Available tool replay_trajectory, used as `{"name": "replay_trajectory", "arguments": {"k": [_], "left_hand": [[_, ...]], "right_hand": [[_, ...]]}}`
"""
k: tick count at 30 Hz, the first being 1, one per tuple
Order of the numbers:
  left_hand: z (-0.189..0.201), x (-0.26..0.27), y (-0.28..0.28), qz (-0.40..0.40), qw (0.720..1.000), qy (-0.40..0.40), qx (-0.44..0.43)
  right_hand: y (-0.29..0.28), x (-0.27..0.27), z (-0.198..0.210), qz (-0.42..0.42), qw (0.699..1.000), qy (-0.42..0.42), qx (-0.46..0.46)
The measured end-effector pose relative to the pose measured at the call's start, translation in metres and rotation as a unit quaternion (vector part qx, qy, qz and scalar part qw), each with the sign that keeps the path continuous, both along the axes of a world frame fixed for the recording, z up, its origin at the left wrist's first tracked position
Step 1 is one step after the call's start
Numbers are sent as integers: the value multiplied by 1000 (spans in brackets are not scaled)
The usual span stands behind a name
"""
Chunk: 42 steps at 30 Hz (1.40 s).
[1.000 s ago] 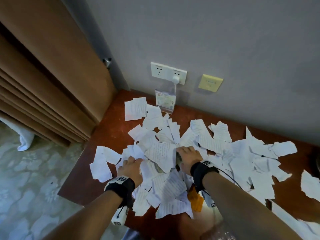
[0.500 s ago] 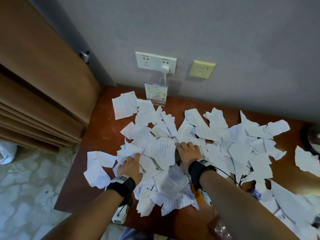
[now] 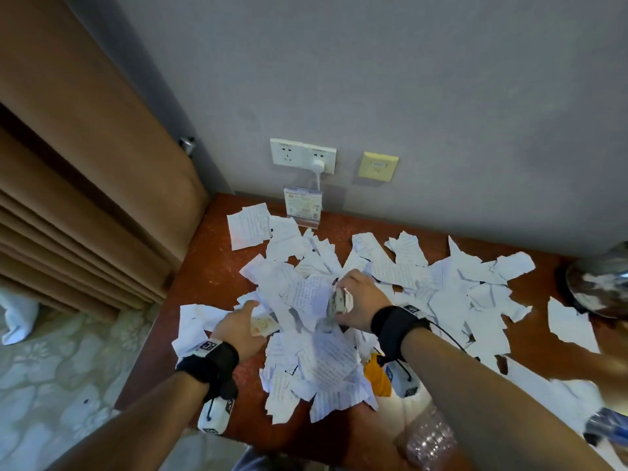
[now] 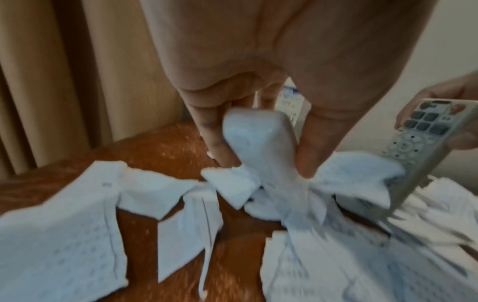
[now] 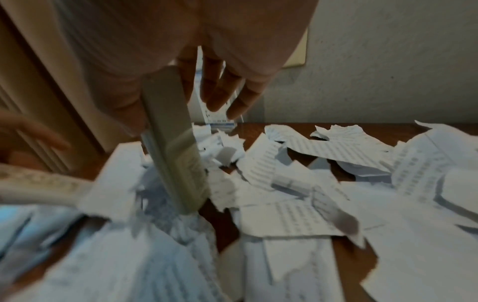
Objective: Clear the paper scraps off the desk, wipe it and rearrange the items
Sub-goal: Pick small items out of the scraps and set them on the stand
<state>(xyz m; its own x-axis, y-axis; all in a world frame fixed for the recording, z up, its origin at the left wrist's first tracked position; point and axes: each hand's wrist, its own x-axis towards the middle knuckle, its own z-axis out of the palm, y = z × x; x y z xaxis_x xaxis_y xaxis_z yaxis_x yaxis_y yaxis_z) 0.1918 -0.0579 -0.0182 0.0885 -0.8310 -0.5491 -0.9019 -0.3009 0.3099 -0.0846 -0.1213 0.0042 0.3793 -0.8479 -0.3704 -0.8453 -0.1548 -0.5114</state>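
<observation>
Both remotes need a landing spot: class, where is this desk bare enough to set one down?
Bare wood shows at the left of the desk, between the curtain and the paper scraps, and along the wall right of the card stand. Middle and right: crowded with scraps.

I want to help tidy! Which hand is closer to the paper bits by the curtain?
Probably left. The left hand, gripping a white remote, is beside those edge scraps; the right hand, gripping a grey remote, is mid-pile. Free it first.
</observation>
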Motion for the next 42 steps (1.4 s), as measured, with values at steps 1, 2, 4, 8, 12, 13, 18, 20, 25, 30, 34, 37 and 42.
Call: {"name": "replay_trajectory", "arguments": {"k": [1,2,4,8,12,13,18,20,25,30,34,37,42], "left_hand": [[8,2,1,9,1000,9,-10],[16,4,1,23,999,23,-19],[32,8,3,47,997,53,-43],[49,14,11,78,978,153,-115],[60,10,7,138,936,290,-142],[62,8,4,150,925,321,-141],[60,-5,-10,168,892,398,-128],[64,-17,-16,154,887,420,-117],[68,-57,-29,79,892,427,-123],[65,-116,-38,-66,911,396,-92],[75,-175,-30,-188,904,371,-100],[80,-217,-21,-290,901,301,-117],[95,-290,6,-414,878,194,-143]], "right_hand": [[1,1,6,-24,999,-31,1],[2,3,14,-54,997,-60,9],[5,8,27,-111,987,-112,37],[11,14,44,-183,963,-189,63],[17,17,60,-222,947,-223,62],[19,17,64,-222,947,-224,59],[34,11,70,-239,946,-213,53],[39,7,72,-251,947,-196,41],[60,-13,77,-310,937,-161,9],[99,-59,76,-404,905,-130,-9],[139,-107,78,-486,864,-132,-23],[171,-145,82,-526,839,-132,-50],[225,-205,88,-569,812,-114,-67]]}}
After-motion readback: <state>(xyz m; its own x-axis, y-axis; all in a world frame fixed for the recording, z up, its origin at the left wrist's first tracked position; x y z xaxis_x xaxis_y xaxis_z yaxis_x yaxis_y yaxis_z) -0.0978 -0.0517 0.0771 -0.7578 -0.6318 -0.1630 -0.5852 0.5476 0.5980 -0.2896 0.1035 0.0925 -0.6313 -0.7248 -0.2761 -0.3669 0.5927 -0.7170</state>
